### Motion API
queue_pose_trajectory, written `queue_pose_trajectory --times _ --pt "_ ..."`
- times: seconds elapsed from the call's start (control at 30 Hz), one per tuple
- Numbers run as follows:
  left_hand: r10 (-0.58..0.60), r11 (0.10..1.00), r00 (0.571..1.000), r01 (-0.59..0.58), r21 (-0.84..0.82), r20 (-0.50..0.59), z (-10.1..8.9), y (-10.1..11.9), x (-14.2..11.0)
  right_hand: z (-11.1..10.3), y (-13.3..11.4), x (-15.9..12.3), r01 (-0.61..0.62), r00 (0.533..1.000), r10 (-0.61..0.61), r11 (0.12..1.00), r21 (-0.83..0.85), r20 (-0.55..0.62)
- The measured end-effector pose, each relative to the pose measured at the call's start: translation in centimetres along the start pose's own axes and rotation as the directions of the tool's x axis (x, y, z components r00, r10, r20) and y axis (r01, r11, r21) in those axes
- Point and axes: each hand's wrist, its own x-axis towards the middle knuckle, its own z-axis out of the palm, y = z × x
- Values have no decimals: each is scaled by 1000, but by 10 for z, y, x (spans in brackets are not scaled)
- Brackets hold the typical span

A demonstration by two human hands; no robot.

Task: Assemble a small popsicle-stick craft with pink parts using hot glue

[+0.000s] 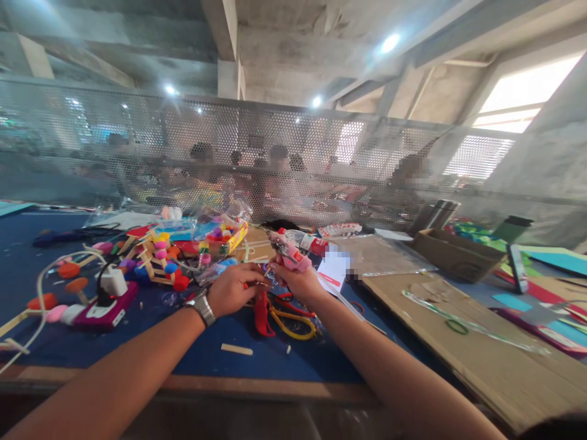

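Observation:
My left hand [233,287], with a metal watch at the wrist, has its fingers closed in a pinch in the middle of the blue table. What they hold is too small to make out; a bit of orange shows by the fingers. Right beside it, my right hand [293,278] is wrapped round a pink glue gun [296,259], its fingers partly hidden. Below both hands lie a red strip-like piece [261,315] and a yellow loop [296,327]. A flat wooden craft stick [236,349] rests closer to the table's front edge.
At left, a purple power strip [103,311] carries a white plug [113,282]; behind stands a craft-stick frame with coloured pompoms [160,260]. A bottle with a red label [314,242] lies beyond my hands. Cardboard [440,330], a brown box [458,253] and a propped phone [517,269] are at right.

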Motion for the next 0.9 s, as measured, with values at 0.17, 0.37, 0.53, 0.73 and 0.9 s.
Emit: queue_pose_trajectory --times 0.17,0.37,0.53,0.73,0.9 --pt "-26 997 999 23 -80 -37 -1 1 2 0 1 1 23 999 -24 1000 -20 -29" --pt "-164 950 986 160 -270 7 1 -6 2 -1 -3 -2 46 998 -46 999 13 53" --pt "-239 886 970 238 -399 49 4 -10 2 -2 -1 -3 114 978 -116 993 19 176" --pt "-258 870 964 262 -418 68 4 -11 2 -4 0 -2 159 973 -145 985 -61 180" --pt "-253 882 965 256 -395 61 6 -13 1 -3 1 -1 184 968 -159 975 -121 194"
